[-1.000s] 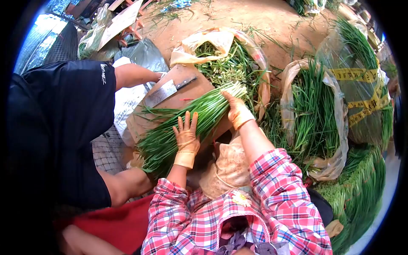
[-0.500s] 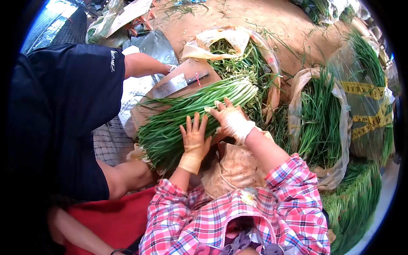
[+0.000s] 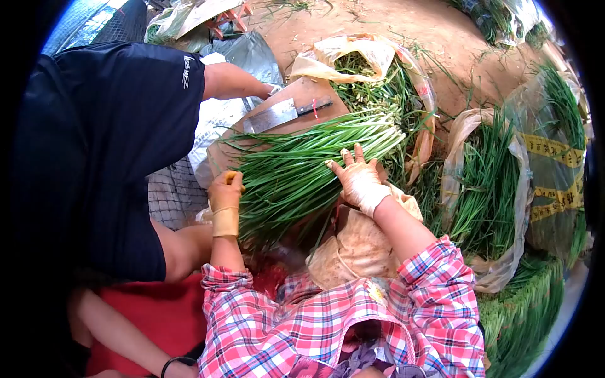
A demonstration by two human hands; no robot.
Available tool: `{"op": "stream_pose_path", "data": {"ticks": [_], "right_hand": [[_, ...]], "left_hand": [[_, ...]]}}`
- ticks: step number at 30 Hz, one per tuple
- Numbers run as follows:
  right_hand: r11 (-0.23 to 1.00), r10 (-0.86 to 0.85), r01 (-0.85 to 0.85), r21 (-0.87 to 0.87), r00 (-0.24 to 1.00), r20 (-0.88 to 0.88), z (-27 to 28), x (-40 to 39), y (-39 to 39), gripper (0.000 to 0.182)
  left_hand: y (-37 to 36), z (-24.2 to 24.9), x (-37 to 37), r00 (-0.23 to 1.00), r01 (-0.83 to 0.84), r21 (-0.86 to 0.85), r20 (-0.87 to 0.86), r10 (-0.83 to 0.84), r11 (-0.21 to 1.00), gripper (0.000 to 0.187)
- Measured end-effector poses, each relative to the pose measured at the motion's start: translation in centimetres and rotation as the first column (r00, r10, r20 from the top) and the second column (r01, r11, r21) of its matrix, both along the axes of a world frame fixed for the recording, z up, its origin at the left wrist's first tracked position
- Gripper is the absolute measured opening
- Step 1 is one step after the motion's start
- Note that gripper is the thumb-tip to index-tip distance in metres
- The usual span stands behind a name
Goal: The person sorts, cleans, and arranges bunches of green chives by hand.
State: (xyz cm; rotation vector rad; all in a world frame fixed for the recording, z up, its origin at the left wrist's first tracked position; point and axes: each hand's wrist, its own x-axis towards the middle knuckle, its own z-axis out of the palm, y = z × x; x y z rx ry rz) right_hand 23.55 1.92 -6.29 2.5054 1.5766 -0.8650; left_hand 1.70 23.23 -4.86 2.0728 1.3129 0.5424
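- On the wooden chopping board lies one big bundle of green chives, its long axis running from the leafy tips near the left hand up to the pale cut ends at the board's far right corner.
- One cleaver rests flat on the board just beyond the bundle, handle toward the right.
- The left hand, gloved, is curled at the leafy end of the bundle, fingers closed against the leaves.
- The right hand, gloved, lies spread flat with its fingers open, pressing on the bundle near its pale end and gripping nothing.
- Beyond the board sits one open bag of greens; two more plastic-wrapped bundles stand to its right.
- One co-worker in a dark shirt is left of the board.
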Motion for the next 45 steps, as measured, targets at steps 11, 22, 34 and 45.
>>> {"op": "stream_pose_path", "data": {"ticks": [11, 22, 34, 45], "right_hand": [[0.997, -0.006, 0.002, 0.078, 0.998, 0.056, -0.9, -0.2, -0.3, 0.075], [0.999, -0.010, 0.009, 0.047, 1.000, 0.019, 0.0, 0.0, -0.5, 0.059], [0.999, -0.007, 0.005, 0.051, 0.999, 0.039, -0.5, -0.2, -0.6, 0.066], [0.998, -0.029, 0.029, 0.058, 1.000, -0.010, -0.1, 0.2, -0.5, 0.057]], "left_hand": [[-3.9, -1.7, 3.7, 0.909, 0.071, -0.279, -0.378, -0.178, 0.958, 0.048], [-0.1, -1.8, 0.9, 0.984, -0.061, -0.119, -0.176, 0.039, 0.991, 0.013], [-1.1, 0.4, 11.2, 0.958, 0.286, 0.126, -0.014, -0.287, 0.950, 0.011], [0.0, -5.9, 12.4, 0.832, 0.231, -0.063, -0.504, -0.230, 0.971, 0.027]]}}
